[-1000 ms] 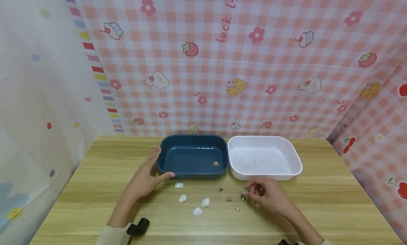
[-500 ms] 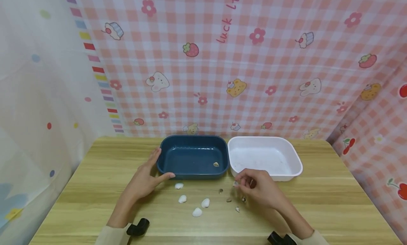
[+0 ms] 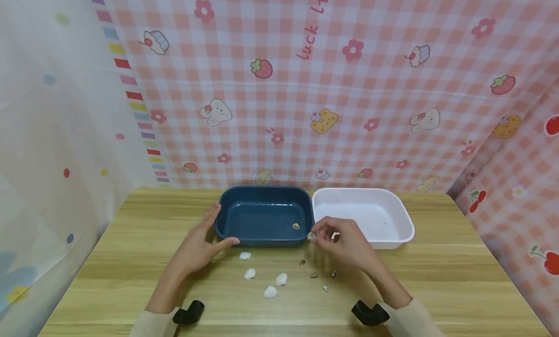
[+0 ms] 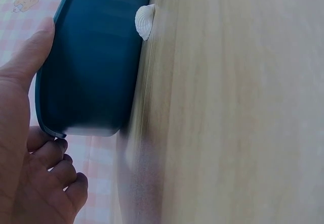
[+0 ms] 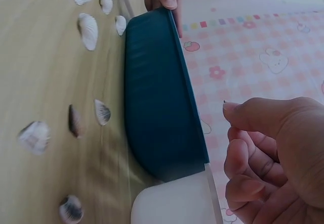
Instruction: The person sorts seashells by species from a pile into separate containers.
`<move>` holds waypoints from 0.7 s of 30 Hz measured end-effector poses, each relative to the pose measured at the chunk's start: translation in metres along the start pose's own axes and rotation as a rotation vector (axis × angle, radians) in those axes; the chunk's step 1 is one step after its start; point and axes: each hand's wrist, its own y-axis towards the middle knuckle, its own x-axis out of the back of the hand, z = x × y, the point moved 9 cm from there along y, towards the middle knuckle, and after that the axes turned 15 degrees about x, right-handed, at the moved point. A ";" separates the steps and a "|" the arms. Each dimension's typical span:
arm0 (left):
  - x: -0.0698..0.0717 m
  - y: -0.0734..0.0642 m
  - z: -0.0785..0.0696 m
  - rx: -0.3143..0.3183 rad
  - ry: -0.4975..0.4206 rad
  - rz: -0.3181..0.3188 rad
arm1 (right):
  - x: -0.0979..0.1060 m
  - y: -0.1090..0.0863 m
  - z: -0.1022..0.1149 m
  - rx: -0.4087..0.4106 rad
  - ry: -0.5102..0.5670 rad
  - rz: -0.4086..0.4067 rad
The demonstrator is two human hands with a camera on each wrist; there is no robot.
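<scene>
Pinched between thumb and fingers of my right hand (image 3: 342, 242) is a small pale shell (image 3: 311, 235), right by the front right corner of the dark blue tray (image 3: 266, 242). In the right wrist view the thumb hides nearly all of that shell. My left hand (image 3: 196, 247) grips the tray's front left corner, thumb on the front rim and fingers at the left end. Inside the tray lies one small shell (image 3: 296, 226). Several white shells (image 3: 270, 292) lie on the table before it. To their right are several small dark-patterned shells (image 5: 71, 209).
A white tray (image 3: 407, 232) stands against the blue one's right side, behind my right hand. Both sit near the back of the wooden table (image 3: 454, 278). A pink checked cloth (image 3: 279, 94) hangs behind, with more cloth at both sides.
My right hand has lifted a small shell from the right-hand group and carried it left and back to the blue tray's corner. The left hand has stayed in place.
</scene>
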 end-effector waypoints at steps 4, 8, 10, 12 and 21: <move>0.000 0.000 0.000 -0.003 0.000 0.002 | -0.004 0.010 0.000 -0.003 -0.023 0.009; -0.001 0.000 0.000 0.000 0.005 0.001 | -0.008 0.021 -0.001 -0.005 -0.027 0.017; -0.001 0.000 0.000 -0.001 0.008 0.000 | -0.010 0.026 -0.002 -0.009 -0.017 0.020; -0.001 0.000 0.000 -0.001 0.011 0.000 | -0.012 0.030 -0.003 -0.009 -0.002 0.022; -0.001 0.000 0.001 -0.003 0.004 0.000 | -0.023 0.049 -0.006 0.003 0.036 0.043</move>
